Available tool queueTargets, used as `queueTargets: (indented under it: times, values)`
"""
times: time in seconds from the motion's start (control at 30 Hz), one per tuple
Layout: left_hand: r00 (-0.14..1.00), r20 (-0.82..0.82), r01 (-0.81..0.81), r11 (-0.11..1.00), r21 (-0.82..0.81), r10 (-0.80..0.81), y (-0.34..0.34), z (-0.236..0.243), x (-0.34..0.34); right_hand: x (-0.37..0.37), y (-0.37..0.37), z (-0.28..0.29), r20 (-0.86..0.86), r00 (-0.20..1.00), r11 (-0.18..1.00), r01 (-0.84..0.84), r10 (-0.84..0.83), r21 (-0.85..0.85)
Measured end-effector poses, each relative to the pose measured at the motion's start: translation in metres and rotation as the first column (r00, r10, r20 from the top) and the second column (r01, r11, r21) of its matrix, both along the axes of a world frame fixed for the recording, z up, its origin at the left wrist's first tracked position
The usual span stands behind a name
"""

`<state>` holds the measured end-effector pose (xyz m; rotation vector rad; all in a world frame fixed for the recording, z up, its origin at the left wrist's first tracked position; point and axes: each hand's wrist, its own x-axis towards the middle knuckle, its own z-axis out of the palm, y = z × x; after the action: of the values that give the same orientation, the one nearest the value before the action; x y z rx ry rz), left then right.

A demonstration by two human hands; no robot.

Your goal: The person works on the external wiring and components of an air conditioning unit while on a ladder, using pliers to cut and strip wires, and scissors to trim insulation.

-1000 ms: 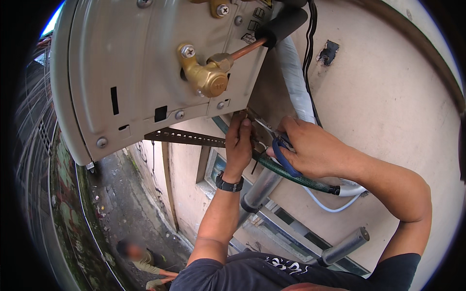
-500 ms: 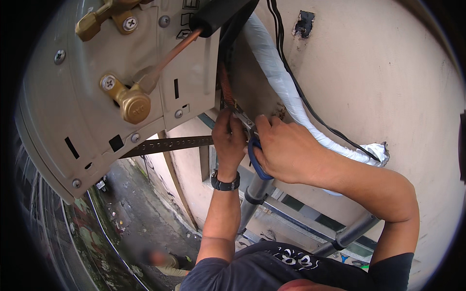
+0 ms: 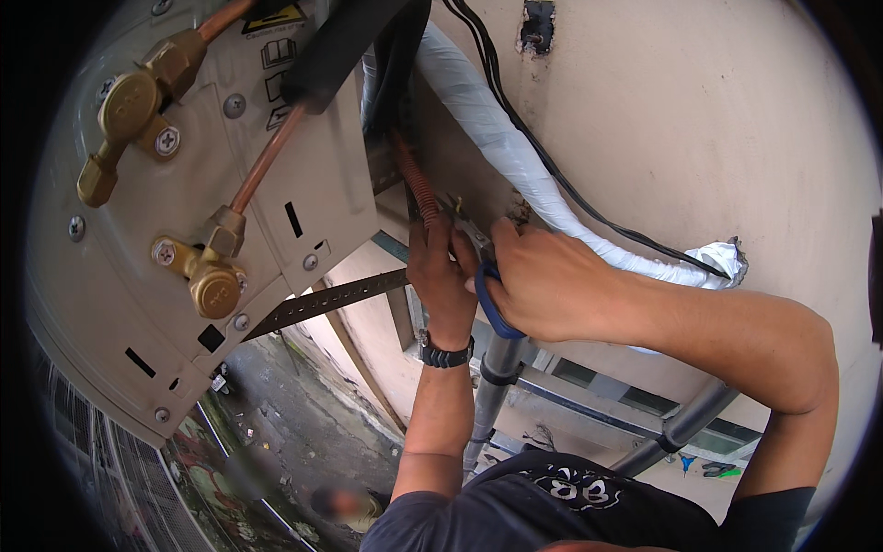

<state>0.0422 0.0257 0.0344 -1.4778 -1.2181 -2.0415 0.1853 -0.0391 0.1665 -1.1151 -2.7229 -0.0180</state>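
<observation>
My left hand (image 3: 443, 267), with a black watch on the wrist, is closed at the lower end of a reddish-brown corrugated hose (image 3: 416, 179). The hose hangs down from behind the outdoor air-conditioner unit (image 3: 276, 198). Blue-handled scissors (image 3: 498, 313) are in my right hand (image 3: 547, 281), close beside the left. Their metal blades point up and left near the hose, with a small yellowish bit at the tip. Whether the blades touch the hose, I cannot tell. My left fingertips are partly hidden.
Brass valves (image 3: 216, 290) and copper pipes (image 3: 267, 161) stick out from the unit. A white-wrapped pipe bundle (image 3: 524, 161) and black cables (image 3: 552, 170) run along the wall. Below are a perforated metal bracket (image 3: 340, 296), a ladder (image 3: 497, 368) and, far down, a blurred person in the alley.
The view has shifted, so the unit sits lower and further left. More of the hose shows above my left hand. The scissor blades now appear to the right of the hose.
</observation>
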Motion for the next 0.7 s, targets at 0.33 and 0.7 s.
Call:
queueTargets:
  times: [0.33,0.7]
  values:
    - [0.965,0.039,0.261,0.959,-0.114,-0.259,-0.004,-0.003,-0.023,0.007,0.004,-0.019,0.045,0.999,0.968,-0.037,0.027,0.246]
    - [0.985,-0.007,0.172,0.978,-0.12,-0.174,-0.003,-0.003,-0.012,-0.035,0.008,0.037,-0.112,0.96,0.708,0.106,-0.255,-0.698]
